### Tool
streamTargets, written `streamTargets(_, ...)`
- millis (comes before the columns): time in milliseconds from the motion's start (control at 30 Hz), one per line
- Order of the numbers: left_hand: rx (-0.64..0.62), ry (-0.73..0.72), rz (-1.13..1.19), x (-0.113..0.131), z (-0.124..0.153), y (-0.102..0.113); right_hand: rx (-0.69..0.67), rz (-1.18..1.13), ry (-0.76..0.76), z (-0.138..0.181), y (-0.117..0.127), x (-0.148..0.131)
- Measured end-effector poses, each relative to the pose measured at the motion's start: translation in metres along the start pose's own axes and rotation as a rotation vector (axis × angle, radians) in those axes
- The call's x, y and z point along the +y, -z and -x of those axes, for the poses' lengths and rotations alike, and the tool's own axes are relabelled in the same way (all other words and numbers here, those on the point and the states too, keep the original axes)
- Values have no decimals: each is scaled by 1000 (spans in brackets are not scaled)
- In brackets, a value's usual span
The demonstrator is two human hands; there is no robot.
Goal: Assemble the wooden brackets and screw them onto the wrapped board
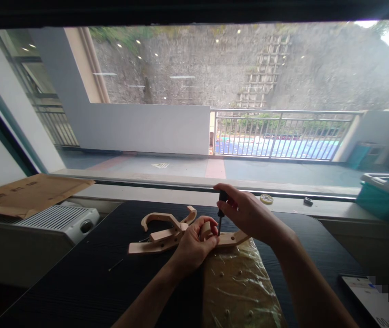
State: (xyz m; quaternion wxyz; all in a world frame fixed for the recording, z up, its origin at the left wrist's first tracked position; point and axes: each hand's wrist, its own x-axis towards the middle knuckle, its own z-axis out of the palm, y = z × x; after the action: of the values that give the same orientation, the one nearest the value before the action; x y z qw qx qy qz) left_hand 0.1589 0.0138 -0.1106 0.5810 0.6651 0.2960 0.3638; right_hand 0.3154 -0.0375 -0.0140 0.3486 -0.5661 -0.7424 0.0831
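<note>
On the black table (88, 291) lie light wooden pieces with curved hook ends (162, 228). My left hand (194, 243) is closed around a small wooden part that sits on a flat wooden piece (232, 238). My right hand (245, 212) grips a small black-handled screwdriver (221, 207), held upright with its tip pointing down at the wood next to my left fingers. A clear plastic bag (240, 287) with small wooden bits inside lies just in front of both hands.
A thin screw or nail (115, 264) lies left on the table. A white heater (58, 219) and cardboard (27, 193) sit at the left. A tape roll (266, 199) is on the sill, a teal box (384, 200) right, a phone (368, 296) near right.
</note>
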Motion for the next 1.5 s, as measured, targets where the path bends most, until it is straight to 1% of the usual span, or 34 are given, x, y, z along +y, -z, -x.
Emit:
streamTargets(300, -17, 18, 2, 4, 1, 1, 18, -18, 17, 3, 5, 3)
streamTargets(433, -24, 1, -6, 3, 1, 1, 48, 12, 26, 2, 3, 1)
streamTargets(633, -12, 0, -7, 3, 0, 1, 59, -42, 55, 2, 0, 4)
streamTargets(933, -16, 11, 5, 1, 1, 0, 110, -18, 9, 1, 0, 5)
streamTargets(1167, -16, 5, -15, 2, 0, 1, 84, -60, 34, 3, 3, 3)
streamTargets(1500, -19, 2, -21, 2, 0, 1, 132, -34, 28, 2, 4, 0)
